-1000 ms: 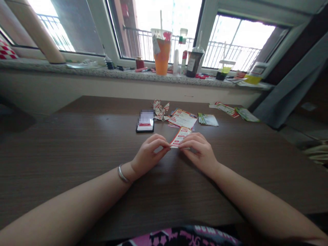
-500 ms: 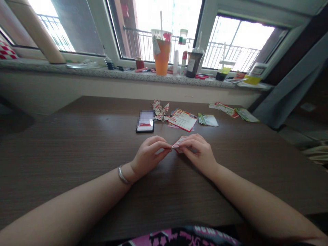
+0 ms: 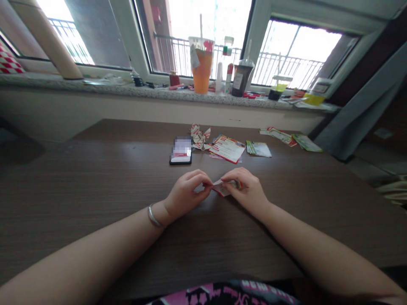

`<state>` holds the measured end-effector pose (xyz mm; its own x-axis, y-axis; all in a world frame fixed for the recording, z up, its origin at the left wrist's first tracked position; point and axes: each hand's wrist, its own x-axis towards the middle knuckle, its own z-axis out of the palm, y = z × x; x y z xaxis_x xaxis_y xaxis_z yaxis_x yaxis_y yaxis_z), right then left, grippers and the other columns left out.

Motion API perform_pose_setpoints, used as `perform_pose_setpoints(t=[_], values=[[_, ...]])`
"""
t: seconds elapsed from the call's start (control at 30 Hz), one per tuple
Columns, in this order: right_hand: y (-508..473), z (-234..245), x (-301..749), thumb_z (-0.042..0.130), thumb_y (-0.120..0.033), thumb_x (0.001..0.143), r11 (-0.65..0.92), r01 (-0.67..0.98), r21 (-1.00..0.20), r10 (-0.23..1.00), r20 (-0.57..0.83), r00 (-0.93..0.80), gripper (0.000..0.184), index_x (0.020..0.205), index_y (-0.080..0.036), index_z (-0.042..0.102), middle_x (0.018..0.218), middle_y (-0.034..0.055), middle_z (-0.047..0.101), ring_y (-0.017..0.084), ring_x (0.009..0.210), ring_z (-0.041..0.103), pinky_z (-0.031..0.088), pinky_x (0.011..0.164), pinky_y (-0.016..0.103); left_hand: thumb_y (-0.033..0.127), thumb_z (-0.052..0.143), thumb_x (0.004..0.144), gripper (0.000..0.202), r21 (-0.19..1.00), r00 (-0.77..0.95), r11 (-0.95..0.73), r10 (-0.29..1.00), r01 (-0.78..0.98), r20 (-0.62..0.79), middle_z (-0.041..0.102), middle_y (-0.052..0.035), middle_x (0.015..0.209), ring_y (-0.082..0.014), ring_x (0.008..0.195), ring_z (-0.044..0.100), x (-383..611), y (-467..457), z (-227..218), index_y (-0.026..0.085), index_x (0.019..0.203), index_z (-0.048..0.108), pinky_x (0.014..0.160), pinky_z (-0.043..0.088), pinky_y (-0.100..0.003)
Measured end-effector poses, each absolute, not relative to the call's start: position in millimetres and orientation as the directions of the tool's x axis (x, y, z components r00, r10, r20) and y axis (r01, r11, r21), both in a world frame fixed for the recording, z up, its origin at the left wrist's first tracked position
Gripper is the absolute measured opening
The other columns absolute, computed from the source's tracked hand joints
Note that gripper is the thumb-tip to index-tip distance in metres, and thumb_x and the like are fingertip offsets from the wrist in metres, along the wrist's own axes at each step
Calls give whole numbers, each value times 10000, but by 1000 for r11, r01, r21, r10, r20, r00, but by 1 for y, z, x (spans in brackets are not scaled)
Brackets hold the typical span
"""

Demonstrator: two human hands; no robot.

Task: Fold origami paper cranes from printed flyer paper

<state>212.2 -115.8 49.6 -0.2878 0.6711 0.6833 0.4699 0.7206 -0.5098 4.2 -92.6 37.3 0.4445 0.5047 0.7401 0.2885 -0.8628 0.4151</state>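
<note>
Between both hands, just above the dark table (image 3: 133, 237), is a small folded piece of paper (image 3: 222, 189), white with red edges. My left hand (image 3: 190, 189) wears a silver bangle at the wrist and pinches the paper's left corner between thumb and fingers. On the other side my right hand (image 3: 246, 186) grips it with the thumb below and the fingers over the top, hiding part of it. Beyond the hands lie folded paper cranes (image 3: 201, 139), a phone (image 3: 181, 151) with its screen lit, and a stack of red-edged printed sheets (image 3: 227, 148).
Green-and-white paper squares (image 3: 258, 149) lie right of the stack. Farther right are paper strips (image 3: 281, 136) and another green sheet (image 3: 307, 143). On the windowsill (image 3: 108, 88) stand a tall cup of orange drink (image 3: 202, 70), a dark lidded cup (image 3: 241, 79) and small bottles.
The folded paper has tilted in my fingers, so more of its lower face and an orange-red part by the right hand show. Both hands stay in nearly the same place.
</note>
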Motion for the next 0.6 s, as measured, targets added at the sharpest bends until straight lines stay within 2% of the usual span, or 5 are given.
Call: perform_pose_setpoints(t=[0.27, 0.6], values=[[-113, 44, 215, 630, -181, 847, 690, 437, -577, 712, 650, -265, 85, 868, -234, 693, 841, 28, 716, 180, 840, 657, 517, 791, 339, 118, 590, 833, 61, 464, 455, -834, 552, 300, 699, 609, -20, 781, -126, 728, 587, 3, -93, 37, 173, 842, 615, 676, 501, -237], [-113, 41, 212, 623, -201, 852, 663, 424, -617, 743, 611, -274, 82, 866, -238, 695, 841, 33, 712, 189, 870, 664, 520, 788, 340, 123, 602, 837, 56, 428, 459, -854, 520, 296, 720, 610, -18, 755, -120, 695, 576, 3, -91, 34, 168, 804, 609, 642, 480, -229]])
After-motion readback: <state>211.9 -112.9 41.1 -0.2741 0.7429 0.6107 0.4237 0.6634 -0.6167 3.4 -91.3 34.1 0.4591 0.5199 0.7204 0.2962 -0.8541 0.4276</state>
